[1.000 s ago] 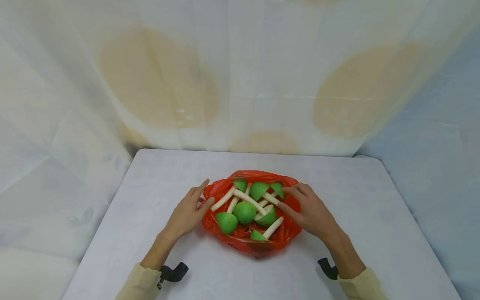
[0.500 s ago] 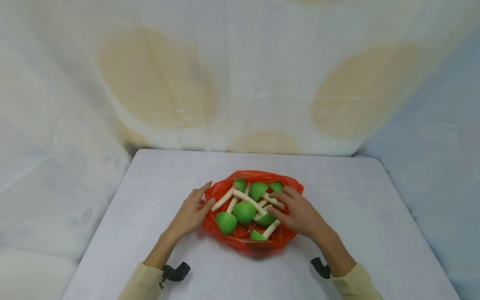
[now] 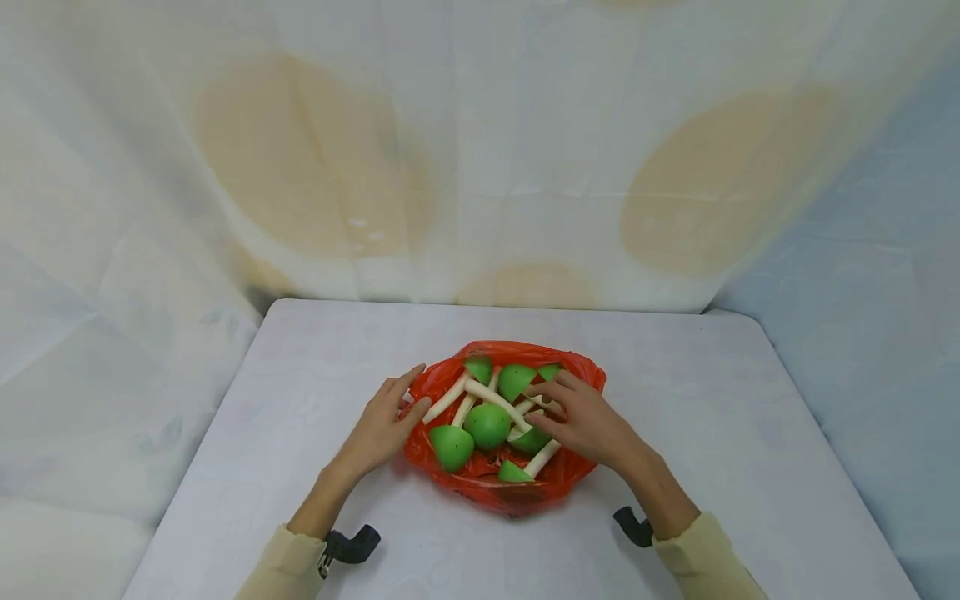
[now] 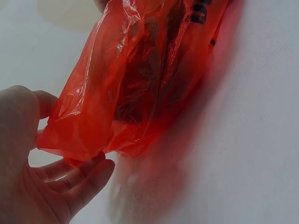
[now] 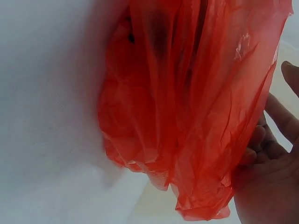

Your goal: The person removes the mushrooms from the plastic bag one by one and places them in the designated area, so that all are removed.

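A red plastic bag (image 3: 480, 497) lies with its mouth spread wide, holding several green-capped toy mushrooms (image 3: 487, 427) with long cream stems. At the bag's left edge, my left hand (image 3: 378, 429) holds the rim, thumb on one side and fingers on the other; the left wrist view shows the thin plastic between them. My right hand (image 3: 588, 421) reaches over the right rim into the mouth. Its thumb and forefinger are apart, on either side of a cream stem (image 3: 549, 405) of one mushroom. Whether they touch it is hard to see.
The bag stands on a white-covered table (image 3: 337, 342) near its middle. Pale cloth hangs at the back (image 3: 525, 167) and along both sides. A black wrist mount (image 3: 352, 546) juts from the left wrist, and another black mount (image 3: 632, 527) from the right.
My right hand has moved left from the bag's right rim to above the mushrooms, its thumb and fingers coming round a stem. My left hand has barely shifted.
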Available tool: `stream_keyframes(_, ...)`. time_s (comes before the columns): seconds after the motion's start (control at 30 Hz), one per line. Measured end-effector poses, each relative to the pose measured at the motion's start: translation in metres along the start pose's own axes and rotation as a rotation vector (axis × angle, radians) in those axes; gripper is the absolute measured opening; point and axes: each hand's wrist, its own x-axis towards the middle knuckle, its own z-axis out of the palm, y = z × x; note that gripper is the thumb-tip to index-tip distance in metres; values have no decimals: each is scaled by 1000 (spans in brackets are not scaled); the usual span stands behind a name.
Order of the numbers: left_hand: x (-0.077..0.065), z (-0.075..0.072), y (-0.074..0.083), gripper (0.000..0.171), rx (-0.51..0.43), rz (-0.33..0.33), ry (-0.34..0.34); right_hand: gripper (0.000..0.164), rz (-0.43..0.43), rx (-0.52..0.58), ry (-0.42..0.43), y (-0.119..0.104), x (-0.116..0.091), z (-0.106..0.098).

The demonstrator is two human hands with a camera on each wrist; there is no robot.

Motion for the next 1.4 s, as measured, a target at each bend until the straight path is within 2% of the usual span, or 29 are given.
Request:
stream_keyframes(0.3,0,2,0,59,-28,7,0,38,65,145,-66,8,12,4)
stream_keyframes(0.43,1,3,-1,59,-48,8,-8,38,76,171,-87,9,16,8)
stream_keyframes(0.57,1,5,-1,57,-59,-3,-11,34,96,147,-109,11,19,13)
stream_keyframes(0.8,2,7,0,55,-61,-4,-2,16,149,53,-139,9,24,18)
stream_keyframes(1.1,4,9,-5,55,-60,29,20,17,130,-36,-144,0,31,20)
stream_keyframes(1.4,2,10,-5,51,-71,29,5,16,208,-86,-163,-2,35,26)
